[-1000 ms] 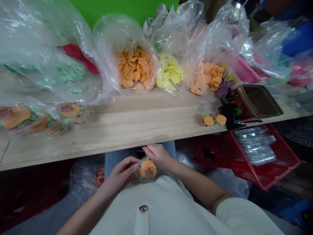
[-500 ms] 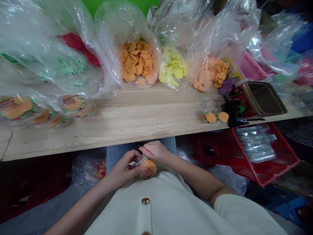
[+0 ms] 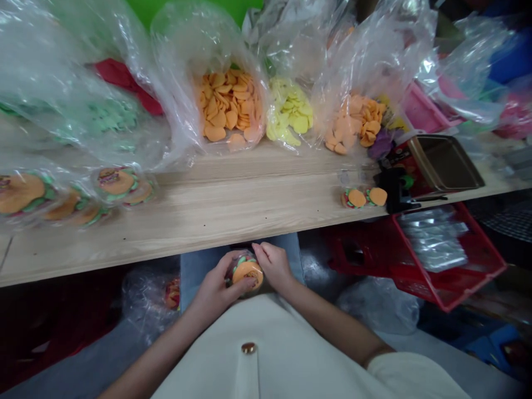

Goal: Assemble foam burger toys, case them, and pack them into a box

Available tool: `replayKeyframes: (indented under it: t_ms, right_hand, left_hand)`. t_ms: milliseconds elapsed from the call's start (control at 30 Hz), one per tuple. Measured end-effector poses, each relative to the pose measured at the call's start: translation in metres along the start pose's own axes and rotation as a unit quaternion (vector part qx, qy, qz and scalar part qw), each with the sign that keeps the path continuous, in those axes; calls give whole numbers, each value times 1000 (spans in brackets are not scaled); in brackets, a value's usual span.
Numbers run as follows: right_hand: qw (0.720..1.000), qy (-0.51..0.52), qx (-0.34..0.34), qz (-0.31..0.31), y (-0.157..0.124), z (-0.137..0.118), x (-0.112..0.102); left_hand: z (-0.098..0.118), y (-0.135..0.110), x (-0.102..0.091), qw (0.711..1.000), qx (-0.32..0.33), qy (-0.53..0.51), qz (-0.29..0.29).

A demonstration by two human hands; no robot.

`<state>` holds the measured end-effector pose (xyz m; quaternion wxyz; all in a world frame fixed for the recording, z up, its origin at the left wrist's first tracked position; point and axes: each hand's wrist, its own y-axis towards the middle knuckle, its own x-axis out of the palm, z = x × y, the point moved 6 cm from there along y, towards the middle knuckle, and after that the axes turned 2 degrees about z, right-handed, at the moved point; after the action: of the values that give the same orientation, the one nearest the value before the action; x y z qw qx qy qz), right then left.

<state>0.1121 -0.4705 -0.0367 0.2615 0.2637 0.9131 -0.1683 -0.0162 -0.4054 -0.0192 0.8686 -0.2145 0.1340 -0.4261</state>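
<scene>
A toy hamburger point(image 3: 247, 270) in clear plastic wrap, with an orange bun, green layers and a small printed picture on top, is close against my body below the table edge. My left hand point(image 3: 218, 284) grips it from the left, thumb across the bun and fingers around its far side. Right beside it is my right hand point(image 3: 273, 267), its fingers curled and pinched together near the upper right edge of the wrap. What those fingertips hold, if anything, is too small to make out.
Wrapped toy hamburgers point(image 3: 116, 182) lie on the wooden table point(image 3: 233, 194) at left; two smaller ones point(image 3: 356, 198) sit at right near a black tool point(image 3: 397, 191). Clear bags hold orange pieces point(image 3: 230, 105) and yellow pieces point(image 3: 291, 108). A red crate point(image 3: 444, 299) with silvery packets stands lower right.
My right hand has drawn slightly to the right, off the top of the toy hamburger. More of its bun and green layers now shows in my left hand. The view has shifted slightly.
</scene>
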Motion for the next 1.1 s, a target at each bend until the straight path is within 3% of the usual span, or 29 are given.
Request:
replayKeyframes:
  t_ms: [167,333,433,533,767,1100]
  right_hand:
    - [999,33,-32,-20,11,-2,3]
    - [997,57,-46,-25,40,-5,-1]
    - [992,117,-21,48,54,-9,-13]
    - [981,168,-6,100,48,-10,-21]
    - [952,305,-9,-26,11,-15,3]
    - [885,457,27,-85,20,-24,8]
  left_hand:
    - [4,0,4,1000,11,-17,20]
    - [12,16,1,996,42,-36,73]
    - [22,27,-4,989,33,-79,120]
    - [35,34,-9,981,52,-110,152]
    - [46,41,-6,957,42,-225,175]
    - [57,39,5,932,65,-303,188]
